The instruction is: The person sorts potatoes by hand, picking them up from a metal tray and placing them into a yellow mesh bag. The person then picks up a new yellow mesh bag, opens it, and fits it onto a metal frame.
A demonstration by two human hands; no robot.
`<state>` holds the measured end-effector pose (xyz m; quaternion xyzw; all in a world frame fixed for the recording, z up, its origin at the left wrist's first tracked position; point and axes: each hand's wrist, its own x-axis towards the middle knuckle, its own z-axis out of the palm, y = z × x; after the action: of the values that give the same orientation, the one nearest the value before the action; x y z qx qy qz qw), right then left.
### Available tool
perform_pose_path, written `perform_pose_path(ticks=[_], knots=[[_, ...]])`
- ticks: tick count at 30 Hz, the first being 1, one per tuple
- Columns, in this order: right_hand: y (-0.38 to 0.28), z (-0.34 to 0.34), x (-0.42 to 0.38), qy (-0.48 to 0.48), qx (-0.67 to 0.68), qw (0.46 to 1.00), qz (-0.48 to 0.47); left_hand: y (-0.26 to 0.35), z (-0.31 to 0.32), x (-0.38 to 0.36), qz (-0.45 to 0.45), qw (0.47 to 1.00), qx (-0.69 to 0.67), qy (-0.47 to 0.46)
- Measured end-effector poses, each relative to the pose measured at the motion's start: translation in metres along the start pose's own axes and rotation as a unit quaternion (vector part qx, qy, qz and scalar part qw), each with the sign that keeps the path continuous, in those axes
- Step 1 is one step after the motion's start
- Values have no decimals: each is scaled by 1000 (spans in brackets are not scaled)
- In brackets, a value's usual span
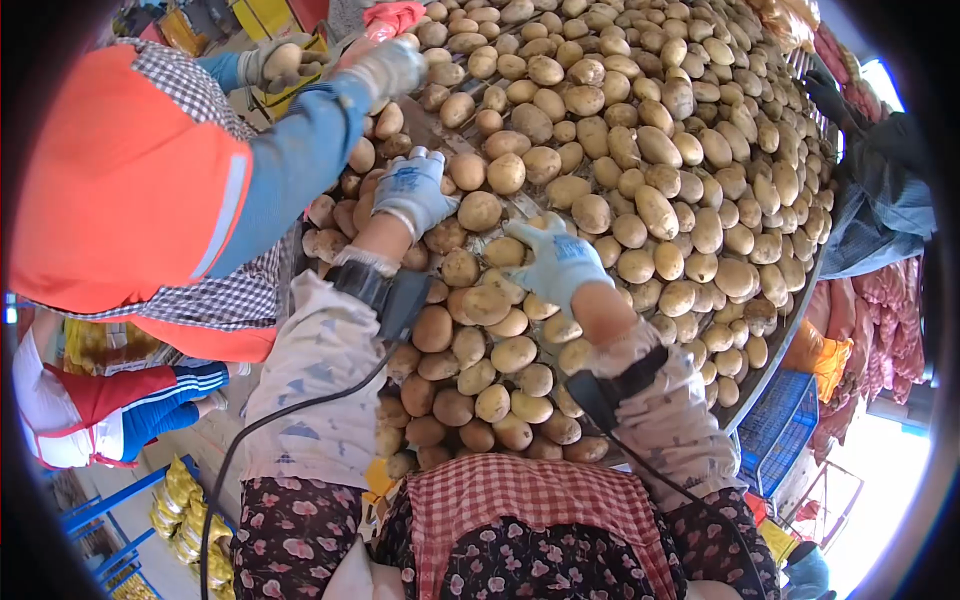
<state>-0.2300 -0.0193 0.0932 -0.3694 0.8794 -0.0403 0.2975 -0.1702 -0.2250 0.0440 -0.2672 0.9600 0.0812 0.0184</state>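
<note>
Potatoes [655, 212] cover a large sorting table in front of me, packed close together. My left hand [412, 192], in a pale blue and white glove, lies palm down over the potatoes on the left, fingers forward and holding nothing I can see. To its right, my right hand [562, 262] in a matching glove rests over the pile with its fingers apart. A brown potato [480, 211] sits between the two hands. Bits of the table surface [520, 208] show there. Both palms are hidden.
A co-worker in an orange vest [120, 190] leans in from the left, a gloved hand [392, 70] over the potatoes and another around a potato [283, 62]. Blue crates [775, 420] and red mesh sacks [890, 330] stand at right. Yellow bags [180, 510] fill a rack lower left.
</note>
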Motion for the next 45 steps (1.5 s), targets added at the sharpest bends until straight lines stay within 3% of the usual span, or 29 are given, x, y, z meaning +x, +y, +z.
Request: perform_pose_path(ticks=[2, 3, 4, 6, 8, 9, 10, 12, 13, 15, 16, 17, 18, 19, 20, 22, 24, 25, 28, 30, 32, 33, 35, 37, 38, 39, 40, 44, 45], knots=[[1, -6, 11, -13, 9, 1000, -16, -4, -3, -8, 73, 973, -188, 115], [1, -6, 16, -29, 18, 999, -25, -2, -2, -18, 99, 903, -316, 274], [1, -6, 18, -42, 26, 998, -36, -4, -4, -31, 46, 864, -447, 228], [15, 3, 10, 8, 22, 999, -43, 7, -32, -70, -58, 653, -751, 83], [35, 9, 2, -7, 280, 959, -51, 12, -23, -97, -33, 697, -716, -12], [40, 19, -3, -14, 510, 859, -38, 15, -12, -105, 5, 719, -694, -38], [44, 27, -6, -15, 509, 860, -38, 14, 16, -104, -5, 667, -737, -106], [42, 29, -16, -98, 702, 703, -63, 18, 7, -109, -7, 602, -784, -149], [37, 33, -20, -82, 697, 708, -80, 23, 5, -106, -2, 601, -785, -150], [35, 38, -30, -84, 718, 689, -51, 37, 4, -102, 39, 713, -695, -87], [32, 40, -33, -90, 739, 667, -26, 44, 10, -102, 43, 713, -694, -88], [19, 27, -42, -88, 722, 675, 123, 52, 12, -103, 40, 741, -670, -39], [16, 32, -44, -81, 725, 673, 122, 61, 14, -102, 39, 765, -643, 10], [15, 43, -46, -51, 786, 605, 117, 69, 17, -109, 12, 728, -684, 45], [12, 51, -49, -20, 840, 531, 111, 78, 14, -115, 20, 728, -685, 41], [6, 62, -56, 15, 865, 496, 74, 91, 7, -124, -57, 610, -784, 99], [3, 67, -62, -5, 937, 347, 46, 102, -2, -133, -90, 516, -842, 127], [10, 65, -71, -25, 930, 366, -6, 102, -7, -137, -63, 552, -821, 133], [-5, 41, -100, -20, 928, 369, -39, 99, -38, -147, 37, 651, -743, 150], [0, 48, -111, 7, 890, 454, -39, 110, -47, -156, 123, 701, -690, 135], [-1, 48, -148, -41, 888, 457, 17, 111, 6, -164, 48, 672, -733, 93], [-1, 56, -161, 10, 878, 476, 42, 123, -6, -182, 44, 645, -760, 72], [20, 77, -174, -32, 887, 457, 54, 139, -19, -210, 8, 560, -829, -9], [38, 77, -206, -30, 890, 450, 63, 165, -11, -222, 112, 717, -685, 58], [44, 67, -229, -10, 889, 454, 64, 178, -13, -226, 213, 746, -623, 98], [66, 92, -223, -4, 908, 418, 21, 192, -16, -230, 310, 760, -554, 140], [87, 117, -216, 0, 923, 383, -21, 208, -19, -237, 347, 775, -511, 132], [156, 155, -283, 74, 947, 307, -61, 291, 21, -272, 406, 693, -596, -17], [170, 164, -305, 93, 952, 289, -25, 309, 36, -278, 419, 701, -576, -38]])
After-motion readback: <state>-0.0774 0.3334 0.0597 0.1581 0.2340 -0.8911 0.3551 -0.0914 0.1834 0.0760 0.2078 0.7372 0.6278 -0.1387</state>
